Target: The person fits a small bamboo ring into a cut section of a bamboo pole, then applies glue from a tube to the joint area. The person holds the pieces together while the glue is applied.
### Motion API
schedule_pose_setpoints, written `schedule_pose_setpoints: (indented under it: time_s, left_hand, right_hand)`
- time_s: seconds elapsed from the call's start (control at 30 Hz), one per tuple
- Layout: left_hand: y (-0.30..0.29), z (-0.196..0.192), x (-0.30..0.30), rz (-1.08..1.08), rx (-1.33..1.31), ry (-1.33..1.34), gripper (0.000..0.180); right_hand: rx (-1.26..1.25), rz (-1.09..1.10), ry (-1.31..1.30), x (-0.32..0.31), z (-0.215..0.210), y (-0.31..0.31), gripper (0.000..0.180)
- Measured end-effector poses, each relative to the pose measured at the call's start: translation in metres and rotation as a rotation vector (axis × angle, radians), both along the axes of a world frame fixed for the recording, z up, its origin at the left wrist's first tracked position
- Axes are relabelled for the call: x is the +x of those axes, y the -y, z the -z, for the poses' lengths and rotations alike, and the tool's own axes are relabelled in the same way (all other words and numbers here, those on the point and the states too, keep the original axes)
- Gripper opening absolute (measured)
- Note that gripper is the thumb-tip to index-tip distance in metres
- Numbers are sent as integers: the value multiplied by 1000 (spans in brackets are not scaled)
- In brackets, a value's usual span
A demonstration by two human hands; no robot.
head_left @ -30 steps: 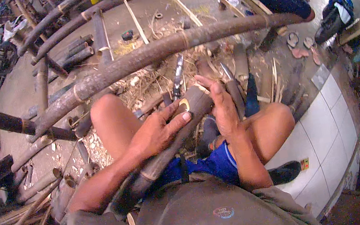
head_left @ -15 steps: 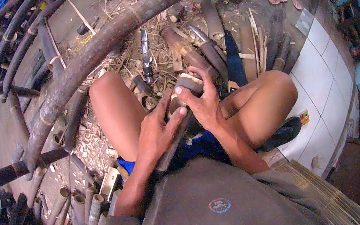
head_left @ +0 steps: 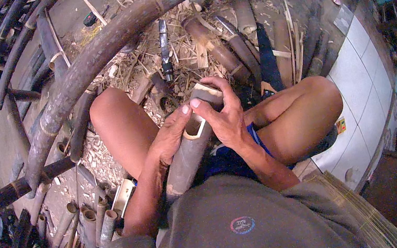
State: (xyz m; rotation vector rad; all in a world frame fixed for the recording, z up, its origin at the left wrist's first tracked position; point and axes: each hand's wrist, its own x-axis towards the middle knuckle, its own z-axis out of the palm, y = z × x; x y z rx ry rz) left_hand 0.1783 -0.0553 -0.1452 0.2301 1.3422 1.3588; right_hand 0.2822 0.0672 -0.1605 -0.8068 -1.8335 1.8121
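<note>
Big curved pole: lies on the floor past the knees, well apart from the hands.
Bamboo piece: rests in the lap, long way running from the belly up to the hands.
Left hand: wrapped around its left side near the cut end.
Right hand: gripping the top end, maybe a bit nearer the rim.

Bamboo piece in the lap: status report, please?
Left hand and right hand both gripping short bamboo section at its cut end. Long curved bamboo pole lies ahead, apart.
</note>
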Motion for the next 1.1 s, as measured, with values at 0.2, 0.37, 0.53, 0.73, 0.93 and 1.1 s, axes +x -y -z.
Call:
schedule_pose_setpoints:
  time_s: [0.2, 0.37, 0.53, 0.73, 0.93, 1.1]
  left_hand:
    - [7, 11, -6, -10, 6, 118, 64]
    - [7, 9, -5, 75, 30, 189, 65]
    - [2, 12, 4, 84, 31, 237, 63]
    - [-4, 7, 9, 91, -5, 202, 61]
    - [-4, 8, 13, 126, 27, 197, 61]
    - [-5, 7, 14, 130, 48, 172, 60]
  right_hand:
    - [55, -10, -30, -3, -5, 2, 74]
    - [-575, -27, -260, 21, 0, -15, 87]
    - [-239, -152, -51, 32, -13, -15, 60]
    - [-284, -132, -135, 46, -12, -20, 49]
    - [-340, -184, -59, 55, -11, -29, 45]
    - [-359, -144, -156, 54, -12, -25, 38]
